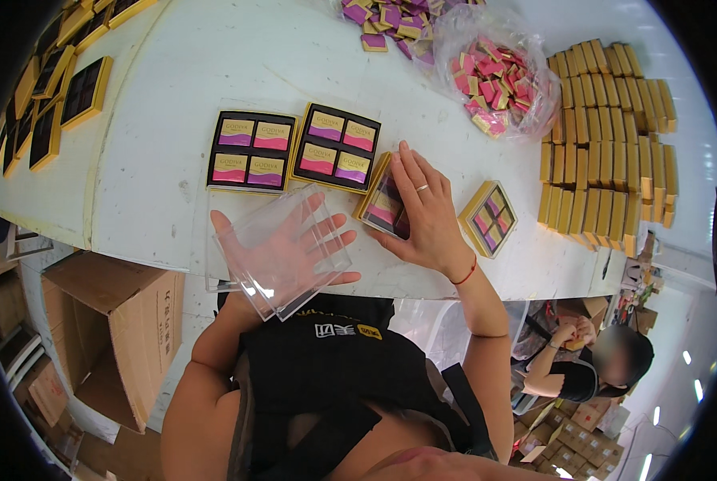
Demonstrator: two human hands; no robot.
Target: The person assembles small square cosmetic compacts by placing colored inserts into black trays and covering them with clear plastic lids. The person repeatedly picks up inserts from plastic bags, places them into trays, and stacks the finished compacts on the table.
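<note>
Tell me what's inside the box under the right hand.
At least one pink-and-gold piece shows inside the box; the right hand covers much of it, so the rest can't be told.

Left hand (282, 247) under clear lids (270, 215), right hand (423, 208) gripping a box (383, 205), 3 filled boxes (251, 151) nearby

Clear plastic lids (282, 255) — overlapping, askew, gold-edged box (383, 204) — clear-covered, partly hidden, right of the lids

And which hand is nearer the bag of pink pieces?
The right hand, on a box lower left of the bag; the left hand, with clear lids, is farther left.
</note>
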